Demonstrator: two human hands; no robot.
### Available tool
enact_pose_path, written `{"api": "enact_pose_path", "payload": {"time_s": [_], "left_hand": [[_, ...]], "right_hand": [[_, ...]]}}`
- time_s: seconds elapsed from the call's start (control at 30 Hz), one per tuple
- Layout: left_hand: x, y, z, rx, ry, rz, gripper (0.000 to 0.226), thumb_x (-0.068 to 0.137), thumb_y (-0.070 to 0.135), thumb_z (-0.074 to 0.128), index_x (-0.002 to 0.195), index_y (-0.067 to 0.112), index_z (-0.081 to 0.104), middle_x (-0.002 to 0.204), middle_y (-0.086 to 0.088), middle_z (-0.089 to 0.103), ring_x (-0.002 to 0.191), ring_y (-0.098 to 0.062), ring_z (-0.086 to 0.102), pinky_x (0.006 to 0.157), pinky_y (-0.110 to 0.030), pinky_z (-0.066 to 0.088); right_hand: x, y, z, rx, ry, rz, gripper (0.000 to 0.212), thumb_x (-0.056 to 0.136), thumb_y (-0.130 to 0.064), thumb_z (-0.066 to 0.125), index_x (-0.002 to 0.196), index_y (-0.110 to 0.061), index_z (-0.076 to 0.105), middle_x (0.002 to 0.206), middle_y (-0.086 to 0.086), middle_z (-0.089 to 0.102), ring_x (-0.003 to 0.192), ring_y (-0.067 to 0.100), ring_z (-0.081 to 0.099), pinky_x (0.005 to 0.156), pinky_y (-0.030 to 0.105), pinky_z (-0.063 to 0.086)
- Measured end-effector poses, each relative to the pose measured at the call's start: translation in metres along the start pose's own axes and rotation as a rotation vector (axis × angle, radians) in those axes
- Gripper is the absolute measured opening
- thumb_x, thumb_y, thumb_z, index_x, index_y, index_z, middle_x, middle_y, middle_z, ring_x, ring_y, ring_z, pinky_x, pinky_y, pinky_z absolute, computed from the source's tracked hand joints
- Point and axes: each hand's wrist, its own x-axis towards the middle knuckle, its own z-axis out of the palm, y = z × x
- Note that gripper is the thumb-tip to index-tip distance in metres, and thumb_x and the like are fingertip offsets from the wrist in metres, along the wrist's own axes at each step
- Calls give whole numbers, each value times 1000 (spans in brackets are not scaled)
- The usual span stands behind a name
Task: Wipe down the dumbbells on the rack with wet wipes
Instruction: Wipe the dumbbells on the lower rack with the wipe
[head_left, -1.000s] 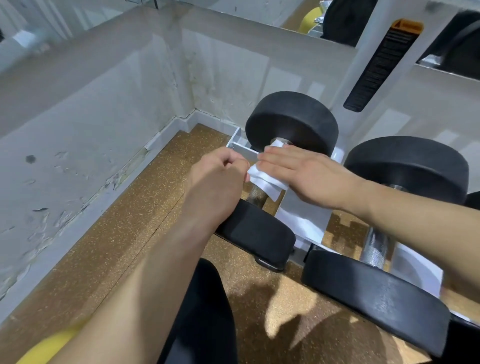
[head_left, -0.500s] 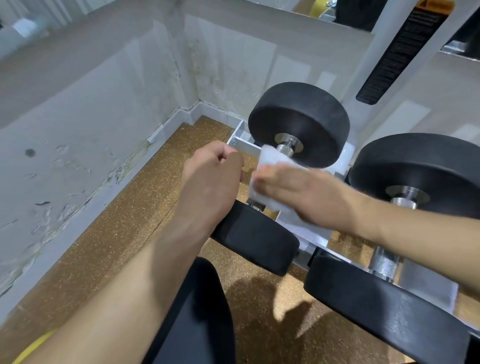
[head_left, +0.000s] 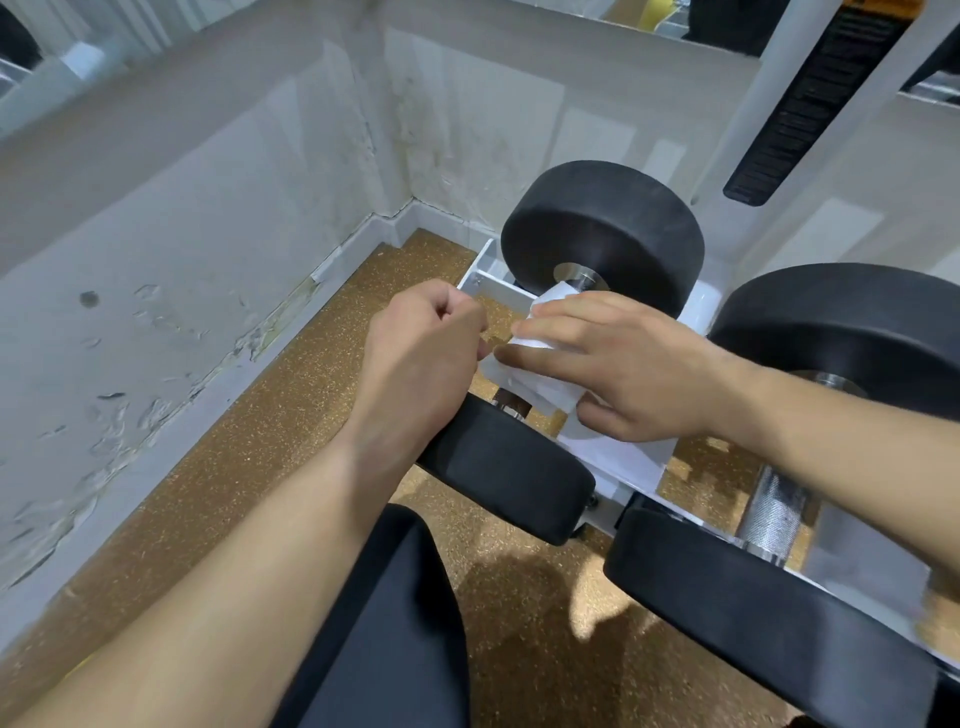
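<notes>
Right grip (head_left: 613, 364) clasping wipe (head_left: 537, 385), around dumbbell handle (head_left: 511, 403)

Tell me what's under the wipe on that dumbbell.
The wipe wraps the handle of the corner dumbbell; only a dark stub shows below it. The rest is covered by the wipe and the right hand.

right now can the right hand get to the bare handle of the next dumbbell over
Probably yes: the next dumbbell's handle lies bare close beside the right hand, with nothing on it. The hand would first have to lift the wet wipe off the first handle.
</notes>
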Motion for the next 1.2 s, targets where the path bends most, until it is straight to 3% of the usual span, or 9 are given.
{"api": "enact_pose_path", "payload": {"time_s": [0.13,0.27,0.4,0.57,0.73,0.83,0.97,1.07,1.2], "left_hand": [[-1,-1,0,1,4,21,19,87,23,52,82,17,70,72,3,73,81,-24,70,83,-48,59],[0,-2,1,12,8,45,20,88,21,52,80,16,70,71,2,72,79,-22,70,81,-47,59],[2,-2,2,32,2,44,21,88,21,52,79,16,70,71,2,72,78,-21,70,80,-45,59],[4,-2,3,49,6,38,21,89,23,52,79,18,71,71,5,72,79,-19,70,81,-44,59],[3,-1,2,38,-1,43,20,89,21,53,79,17,70,71,2,72,76,-21,69,79,-44,59],[2,-2,2,31,-2,49,18,87,23,54,78,17,69,70,3,73,77,-22,69,81,-45,58],[2,-2,1,31,-9,44,19,87,23,54,79,17,69,70,3,73,77,-22,69,82,-45,58],[3,-3,2,25,-9,33,21,87,25,53,78,18,70,69,3,73,77,-22,70,83,-47,59],[3,-3,2,29,-19,21,21,86,28,51,78,21,70,68,7,72,80,-24,71,84,-49,59]], "right_hand": [[-3,14,3,-238,-59,-73,73,85,-19,64,152,-19,37,147,11,49,136,36,45,111,48,42],[0,10,10,-254,120,-98,39,104,-4,37,140,-14,50,131,10,59,123,33,56,99,45,48],[6,14,10,-187,181,-128,33,109,-8,36,133,-12,59,125,6,64,115,30,60,96,40,49],[1,14,7,-16,183,-100,38,98,-2,42,129,-6,64,132,11,65,121,34,61,98,44,53],[8,-14,19,204,277,206,58,81,5,25,115,-6,71,123,11,71,114,32,67,109,36,45],[8,-33,27,198,311,53,51,108,-6,20,115,-3,71,124,14,70,112,34,68,100,46,54],[6,-15,26,55,251,-141,32,110,-7,39,123,3,66,127,18,67,116,35,66,97,46,55],[10,11,14,-23,224,25,30,102,0,40,117,2,66,118,18,69,108,38,67,93,50,57],[5,-6,20,-21,275,145,36,97,3,39,124,6,63,129,22,64,119,38,64,99,49,55]]}}
